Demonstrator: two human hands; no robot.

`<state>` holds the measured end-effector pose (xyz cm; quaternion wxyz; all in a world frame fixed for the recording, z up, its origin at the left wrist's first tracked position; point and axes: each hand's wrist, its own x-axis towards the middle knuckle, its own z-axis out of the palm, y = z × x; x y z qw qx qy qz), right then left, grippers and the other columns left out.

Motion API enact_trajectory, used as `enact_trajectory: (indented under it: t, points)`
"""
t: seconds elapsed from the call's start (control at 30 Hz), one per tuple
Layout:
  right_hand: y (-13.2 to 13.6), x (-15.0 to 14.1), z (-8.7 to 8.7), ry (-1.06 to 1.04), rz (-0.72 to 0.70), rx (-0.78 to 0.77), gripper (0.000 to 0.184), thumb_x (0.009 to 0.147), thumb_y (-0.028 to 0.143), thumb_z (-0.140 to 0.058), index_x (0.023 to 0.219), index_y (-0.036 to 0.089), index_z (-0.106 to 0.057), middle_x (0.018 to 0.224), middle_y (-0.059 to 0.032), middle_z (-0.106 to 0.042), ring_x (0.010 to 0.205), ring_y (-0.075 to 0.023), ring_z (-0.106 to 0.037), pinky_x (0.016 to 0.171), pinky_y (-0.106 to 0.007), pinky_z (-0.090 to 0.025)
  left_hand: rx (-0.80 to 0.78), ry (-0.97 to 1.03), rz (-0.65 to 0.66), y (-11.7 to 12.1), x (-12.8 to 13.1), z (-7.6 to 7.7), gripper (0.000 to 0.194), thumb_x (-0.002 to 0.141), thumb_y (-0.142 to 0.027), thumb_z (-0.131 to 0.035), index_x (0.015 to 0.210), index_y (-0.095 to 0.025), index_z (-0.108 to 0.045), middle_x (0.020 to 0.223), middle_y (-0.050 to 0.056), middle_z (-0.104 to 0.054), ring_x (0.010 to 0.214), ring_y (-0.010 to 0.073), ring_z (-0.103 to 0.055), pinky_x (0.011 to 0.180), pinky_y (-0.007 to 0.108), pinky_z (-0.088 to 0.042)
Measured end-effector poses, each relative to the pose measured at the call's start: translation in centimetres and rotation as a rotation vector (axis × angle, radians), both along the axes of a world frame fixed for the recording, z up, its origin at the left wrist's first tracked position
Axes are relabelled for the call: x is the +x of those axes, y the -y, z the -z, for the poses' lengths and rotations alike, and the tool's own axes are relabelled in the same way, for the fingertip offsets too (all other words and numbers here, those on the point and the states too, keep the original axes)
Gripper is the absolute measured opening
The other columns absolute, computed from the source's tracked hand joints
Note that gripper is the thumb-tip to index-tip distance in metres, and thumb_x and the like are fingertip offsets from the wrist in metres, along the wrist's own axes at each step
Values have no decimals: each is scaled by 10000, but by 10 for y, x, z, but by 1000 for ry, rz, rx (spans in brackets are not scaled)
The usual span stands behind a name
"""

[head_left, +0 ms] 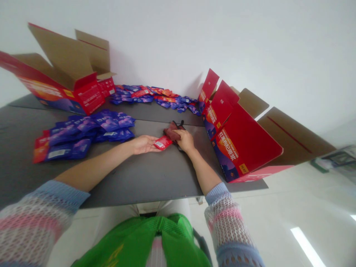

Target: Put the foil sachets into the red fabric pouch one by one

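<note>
My left hand (145, 144) is closed on one end of a small red sachet (163, 142) with a white label patch, held low over the grey table. Over the sachet's other end, my right hand (184, 140) grips a bunched brown cloth (172, 131), which touches the sachet. A dark strap or cord sticks out behind the cloth; what it belongs to I cannot make out. Left of my left hand lies a heap of blue and purple sachets (83, 129), with a red edge at its left end.
An open red carton (91, 96) stands at the back left, flaps up. More open red cartons (228, 144) line the right side. Along the wall lies a row of blue and red sachets (144, 92). The grey table (133, 181) ends in front of my green apron.
</note>
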<state>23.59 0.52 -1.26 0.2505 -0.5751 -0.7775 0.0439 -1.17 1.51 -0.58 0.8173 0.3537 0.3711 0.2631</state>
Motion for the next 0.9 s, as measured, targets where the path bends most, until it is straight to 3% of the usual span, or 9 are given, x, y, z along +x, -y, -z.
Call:
enact_trajectory:
  t: [0.23, 0.37, 0.47, 0.57, 0.77, 0.9]
  points:
    - [28, -20, -24, -140, -90, 150, 550, 857, 138, -456, 1372, 240, -620, 1376, -21, -640, 1265, -223, -556, 1093, -351, -425, 21, -6, 34, -2, -3, 0, 253, 834, 26, -575, 1034, -16, -724, 1008, 244, -762, 933, 288, -762, 974, 442, -568]
    - [43, -45, -24, 13, -186, 12, 571, 834, 110, -506, 1356, 306, -630, 1361, 2, -637, 1260, -245, -539, 1041, -376, -451, 7, -18, -12, -2, -1, 0, 355, 794, 79, -486, 1029, -52, -717, 936, 195, -779, 899, 271, -764, 965, 447, -575]
    - [45, -59, -18, 85, -50, -57, 514, 882, 107, -475, 1297, 338, -673, 1323, -6, -652, 1239, -273, -530, 999, -429, -454, -20, -35, -40, -1, -1, -2, 405, 777, 99, -447, 1061, -42, -699, 932, 192, -779, 892, 271, -767, 964, 468, -574]
    - [40, -61, -15, 92, 101, -73, 447, 962, 161, -427, 1243, 370, -705, 1267, -26, -671, 1191, -289, -534, 994, -470, -433, -19, -27, -2, -1, -2, -4, 333, 810, 71, -506, 1072, -14, -693, 985, 231, -767, 931, 288, -764, 974, 462, -569]
    - [27, -28, -17, 74, 356, -145, 433, 976, 194, -411, 1225, 329, -738, 1257, -108, -662, 1150, -337, -523, 970, -528, -418, -21, -12, 50, -1, -4, -8, 301, 840, 37, -565, 1101, -13, -705, 1059, 247, -756, 954, 297, -762, 937, 432, -587]
    - [23, -9, -18, -92, 377, -84, 510, 881, 98, -452, 1228, 340, -735, 1274, -54, -657, 1168, -291, -543, 970, -444, -442, -11, -5, 66, 0, -5, -9, 307, 843, 36, -570, 1115, -21, -700, 1079, 241, -755, 967, 295, -759, 926, 418, -594]
